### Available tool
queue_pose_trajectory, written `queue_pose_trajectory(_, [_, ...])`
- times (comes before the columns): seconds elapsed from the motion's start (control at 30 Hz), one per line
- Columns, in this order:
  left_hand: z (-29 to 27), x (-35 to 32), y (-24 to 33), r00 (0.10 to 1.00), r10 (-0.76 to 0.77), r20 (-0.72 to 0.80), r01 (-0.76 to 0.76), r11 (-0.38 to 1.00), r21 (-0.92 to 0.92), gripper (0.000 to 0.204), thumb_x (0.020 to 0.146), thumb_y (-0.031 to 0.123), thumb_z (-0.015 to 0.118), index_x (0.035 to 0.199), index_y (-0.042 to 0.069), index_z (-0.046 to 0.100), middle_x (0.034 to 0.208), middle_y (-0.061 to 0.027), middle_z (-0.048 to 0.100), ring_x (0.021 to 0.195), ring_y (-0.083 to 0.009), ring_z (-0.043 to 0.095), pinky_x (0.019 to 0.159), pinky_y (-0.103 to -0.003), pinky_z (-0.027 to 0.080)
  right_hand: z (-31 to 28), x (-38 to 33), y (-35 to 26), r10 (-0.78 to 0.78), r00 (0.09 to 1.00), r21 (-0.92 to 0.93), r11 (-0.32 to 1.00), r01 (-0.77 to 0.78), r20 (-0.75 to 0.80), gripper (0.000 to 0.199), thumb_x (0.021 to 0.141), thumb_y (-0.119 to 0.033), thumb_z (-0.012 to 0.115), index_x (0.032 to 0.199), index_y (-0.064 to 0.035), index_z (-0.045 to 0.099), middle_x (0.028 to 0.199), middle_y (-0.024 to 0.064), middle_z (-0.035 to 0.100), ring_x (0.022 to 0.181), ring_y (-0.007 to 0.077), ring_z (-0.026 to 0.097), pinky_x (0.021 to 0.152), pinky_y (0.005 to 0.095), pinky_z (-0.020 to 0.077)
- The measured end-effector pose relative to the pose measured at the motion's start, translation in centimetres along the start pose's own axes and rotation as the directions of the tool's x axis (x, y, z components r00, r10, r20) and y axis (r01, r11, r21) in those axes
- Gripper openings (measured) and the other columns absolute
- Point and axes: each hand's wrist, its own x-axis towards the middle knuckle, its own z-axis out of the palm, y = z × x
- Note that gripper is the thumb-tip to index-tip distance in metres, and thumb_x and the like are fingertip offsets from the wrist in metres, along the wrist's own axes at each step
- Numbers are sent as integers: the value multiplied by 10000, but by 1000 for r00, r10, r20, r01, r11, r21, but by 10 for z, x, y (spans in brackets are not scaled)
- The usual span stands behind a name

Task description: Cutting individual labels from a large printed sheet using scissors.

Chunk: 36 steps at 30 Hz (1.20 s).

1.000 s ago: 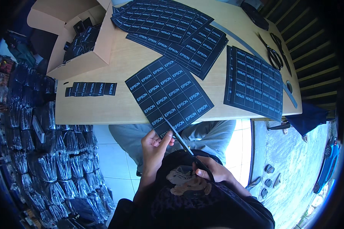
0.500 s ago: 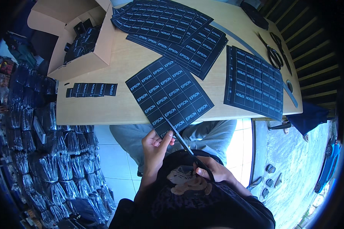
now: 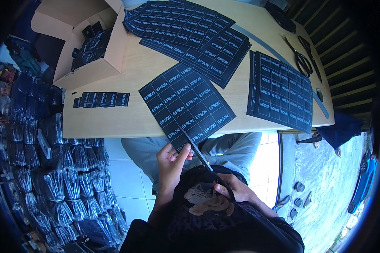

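Note:
My left hand (image 3: 173, 162) pinches the near corner of a black sheet (image 3: 189, 103) printed with a grid of white-lettered rectangles. The rest of that sheet lies on the table and its near corner juts past the front edge. My right hand (image 3: 236, 189) is wrapped round the dark handles of a pair of scissors (image 3: 203, 159). Their blades point up and left into the sheet along a grid line, just right of my left thumb. A short row of overlapping small cut black labels (image 3: 101, 99) lies on the table at the left.
An open cardboard box (image 3: 90, 69) with small black pieces inside stands at the back left. Piles of black sheets (image 3: 190, 25) lie at the back, with more sheets (image 3: 280, 90) at the right. Other scissors (image 3: 300, 61) and a metal ruler (image 3: 261, 42) rest on the right of the table (image 3: 135, 122).
My right hand and its thumb have shifted slightly on the scissors' handles. My left hand and the sheet stay in nearly the same place.

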Motion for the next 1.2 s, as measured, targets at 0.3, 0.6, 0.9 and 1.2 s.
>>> queue_pose_trajectory(0.3, [0, 1, 0, 1000, -10, 8, 10, 1000, 3, 93, 842, 54, 641, 884, -12, 590, 771, -65, 638, 659, -92, 600, 607, -218, 490, 10, -3, 5, 43, 998, 59, 997, -40, -53, 479, 920, -444, 487, 858, 29, 541, 662, 72, 535, 648, 135, 507, 593, 312, 410])
queue_pose_trajectory(0.6, [-1, 0, 0, 1000, -24, -1, 24, 1000, -10, 92, 839, 58, 646, 870, -10, 593, 771, -68, 638, 657, -94, 604, 607, -217, 495, 16, -3, 16, 12, 995, 25, 1000, -10, -103, 456, 925, -401, 500, 791, 34, 524, 600, 94, 504, 591, 145, 497, 555, 322, 396])
queue_pose_trajectory(0.9, [-2, 0, -1, 999, -32, 2, 32, 999, -14, 93, 841, 61, 645, 880, -11, 600, 775, -65, 639, 661, -98, 604, 607, -219, 493, 13, -3, 9, 51, 994, 68, 997, -44, -100, 449, 892, -416, 557, 783, 19, 530, 587, 38, 476, 558, 116, 445, 514, 306, 359])
queue_pose_trajectory(1.2, [-6, 2, 1, 1000, -29, -11, 29, 1000, 11, 89, 840, 58, 642, 884, -9, 604, 773, -59, 641, 641, -98, 601, 595, -220, 490, 0, 5, 14, 6, 1000, 13, 1000, -5, -4, 459, 822, -457, 642, 793, -18, 513, 617, 3, 436, 582, 96, 420, 508, 276, 336])
